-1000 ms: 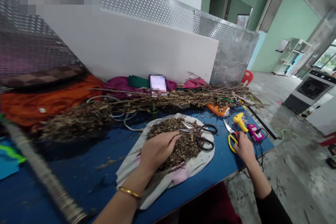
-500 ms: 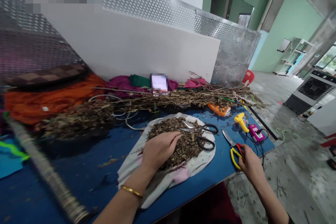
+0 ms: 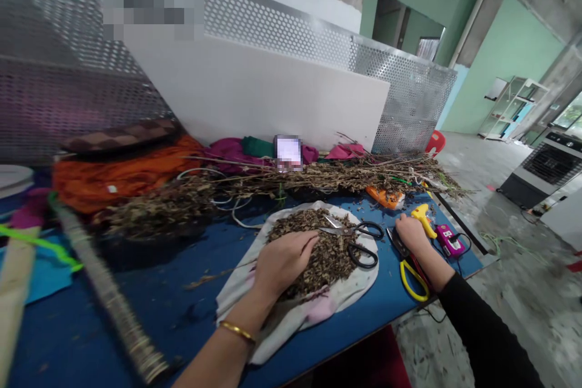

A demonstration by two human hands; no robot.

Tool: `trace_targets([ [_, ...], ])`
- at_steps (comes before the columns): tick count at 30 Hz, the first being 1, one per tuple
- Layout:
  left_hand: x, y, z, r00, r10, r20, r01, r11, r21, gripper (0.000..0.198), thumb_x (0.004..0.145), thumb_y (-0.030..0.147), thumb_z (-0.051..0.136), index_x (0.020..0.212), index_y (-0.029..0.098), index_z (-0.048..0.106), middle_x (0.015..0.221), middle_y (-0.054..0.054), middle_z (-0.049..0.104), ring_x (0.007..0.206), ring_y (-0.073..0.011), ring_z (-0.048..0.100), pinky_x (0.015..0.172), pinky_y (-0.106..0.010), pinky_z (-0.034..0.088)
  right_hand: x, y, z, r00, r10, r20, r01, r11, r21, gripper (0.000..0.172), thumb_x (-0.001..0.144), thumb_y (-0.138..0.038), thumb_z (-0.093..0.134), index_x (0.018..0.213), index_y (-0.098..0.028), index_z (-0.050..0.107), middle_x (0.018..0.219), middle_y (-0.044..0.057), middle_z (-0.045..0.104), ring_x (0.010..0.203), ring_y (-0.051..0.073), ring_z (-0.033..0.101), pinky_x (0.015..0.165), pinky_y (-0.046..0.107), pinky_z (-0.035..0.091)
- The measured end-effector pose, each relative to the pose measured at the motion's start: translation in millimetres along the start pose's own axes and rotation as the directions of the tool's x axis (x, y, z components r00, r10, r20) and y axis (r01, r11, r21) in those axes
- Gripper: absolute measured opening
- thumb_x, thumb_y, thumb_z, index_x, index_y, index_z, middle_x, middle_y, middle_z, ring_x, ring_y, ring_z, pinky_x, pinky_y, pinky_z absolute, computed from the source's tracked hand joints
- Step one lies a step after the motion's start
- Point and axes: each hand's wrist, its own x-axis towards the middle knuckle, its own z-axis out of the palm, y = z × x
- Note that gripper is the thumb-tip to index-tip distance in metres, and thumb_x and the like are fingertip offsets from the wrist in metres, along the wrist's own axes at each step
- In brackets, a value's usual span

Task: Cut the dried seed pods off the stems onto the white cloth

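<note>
My left hand (image 3: 284, 259) rests on a heap of dried crumbled leaves (image 3: 331, 273), its fingers curled together; whatever they hold is hidden. A thin dry stem (image 3: 222, 273) runs along the table towards this hand. The leaves lie on a pale cloth (image 3: 254, 339). Black-handled scissors (image 3: 364, 245) lie across the heap, blades towards my left hand. My right hand (image 3: 411, 233) is over the table beside the yellow glue gun (image 3: 424, 218); its fingertips are hard to make out. Below my right wrist lie red-and-yellow-handled scissors (image 3: 413, 282), partly covered.
A purple power box (image 3: 450, 240) with a cable sits near the right edge of the blue table (image 3: 195, 333). Long dried stalks (image 3: 336, 176) line the back, before a lit screen (image 3: 289, 150). A wrapped stick (image 3: 111, 297) lies at left, near orange cloth (image 3: 122, 173).
My right hand has let go of the red-and-yellow-handled scissors and moved forward, towards the glue gun. My left hand keeps its place on the leaves. The view has turned slightly left.
</note>
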Motion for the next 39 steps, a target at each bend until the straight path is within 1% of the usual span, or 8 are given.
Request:
trace_targets([
  [6, 0.0, 2.0, -3.8, 0.999, -0.007, -0.038, 0.006, 1.0, -0.029, 0.036, 0.089, 0.035, 0.038, 0.097, 0.019, 0.069, 0.096, -0.008, 0.072, 0.085, -0.0227, 0.066, 0.075, -0.032, 0.048, -2.8, -4.9, 0.6, 0.994, -0.108, -0.031, 0.107, 0.994, -0.025, 0.019, 0.087, -0.007, 0.04, 0.091, -0.01, 0.059, 0.088, 0.012, 0.059, 0.075, 0.017, 0.061, 0.062, 0.026, 0.043],
  [16, 2.4, 0.2, -6.0, 1.0, -0.006, 0.018, 0.008, 0.996, -0.091, 0.038, 0.09, 0.035, 0.036, 0.096, 0.019, 0.069, 0.098, -0.007, 0.072, 0.089, -0.0229, 0.065, 0.079, -0.033, 0.048, -41.0, -47.5, -34.4, 0.921, -0.288, -0.263, 0.294, 0.956, -0.016, 0.011, 0.092, -0.019, 0.043, 0.095, -0.018, 0.054, 0.092, 0.006, 0.056, 0.081, 0.017, 0.051, 0.07, 0.028, 0.038],
  [25, 4.2, -4.0, -6.7, 0.996, -0.04, 0.08, 0.053, 0.984, -0.17, 0.035, 0.087, 0.036, 0.04, 0.098, 0.021, 0.07, 0.101, -0.005, 0.071, 0.093, -0.0224, 0.064, 0.083, -0.033, 0.047, -47.3, -79.3, -90.9, 0.841, -0.321, -0.435, 0.387, 0.919, 0.069, 0.012, 0.09, -0.014, 0.042, 0.087, -0.019, 0.052, 0.085, 0.005, 0.055, 0.075, 0.018, 0.05, 0.065, 0.028, 0.037],
  [28, 5.7, -6.1, -9.8, 0.993, -0.089, 0.079, 0.105, 0.966, -0.237, 0.033, 0.086, 0.036, 0.043, 0.098, 0.022, 0.07, 0.102, -0.004, 0.071, 0.095, -0.0215, 0.064, 0.085, -0.033, 0.047, -43.3, -77.1, -113.4, 0.808, -0.256, -0.53, 0.448, 0.852, 0.271, 0.013, 0.089, -0.014, 0.042, 0.086, -0.018, 0.054, 0.085, 0.005, 0.057, 0.074, 0.016, 0.052, 0.067, 0.027, 0.039],
  [31, 7.3, -7.1, -14.0, 0.989, -0.145, 0.032, 0.147, 0.923, -0.357, 0.031, 0.086, 0.036, 0.045, 0.095, 0.022, 0.071, 0.101, -0.003, 0.072, 0.095, -0.019, 0.064, 0.087, -0.03, 0.047, -30.6, -73.4, -127.1, 0.781, 0.023, -0.624, 0.537, 0.486, 0.69, 0.012, 0.09, -0.023, 0.044, 0.083, -0.019, 0.053, 0.082, 0.002, 0.058, 0.075, 0.013, 0.055, 0.07, 0.025, 0.043],
  [35, 8.7, -7.7, -20.7, 0.971, -0.223, -0.085, 0.151, 0.851, -0.503, 0.027, 0.086, 0.035, 0.048, 0.091, 0.021, 0.071, 0.097, -0.002, 0.072, 0.091, -0.0166, 0.064, 0.085, -0.029, 0.048, -1.1, -84.7, -119.0, 0.885, 0.289, -0.366, 0.443, -0.274, 0.854, 0.017, 0.084, -0.033, 0.055, 0.076, -0.02, 0.049, 0.069, -0.003, 0.054, 0.06, 0.01, 0.052, 0.058, 0.022, 0.043],
  [37, 8.8, -8.1, -23.8, 0.948, -0.269, -0.173, 0.147, 0.847, -0.511, 0.026, 0.087, 0.032, 0.048, 0.09, 0.021, 0.071, 0.097, -0.003, 0.071, 0.092, -0.0166, 0.063, 0.086, -0.029, 0.048, 12.2, -98.3, -105.0, 0.933, 0.258, -0.252, 0.347, -0.456, 0.819, 0.02, 0.079, -0.035, 0.061, 0.073, -0.019, 0.05, 0.068, -0.004, 0.054, 0.058, 0.009, 0.053, 0.055, 0.022, 0.042],
  [39, 8.2, -7.6, -25.6, 0.933, -0.29, -0.211, 0.16, 0.863, -0.479, 0.026, 0.087, 0.031, 0.048, 0.091, 0.021, 0.071, 0.097, -0.004, 0.071, 0.092, -0.0167, 0.063, 0.086, -0.03, 0.047, 20.4, -113.7, -88.5, 0.956, 0.225, -0.187, 0.281, -0.524, 0.804, 0.022, 0.076, -0.036, 0.065, 0.073, -0.018, 0.052, 0.067, -0.004, 0.055, 0.058, 0.009, 0.053, 0.055, 0.021, 0.041],
])
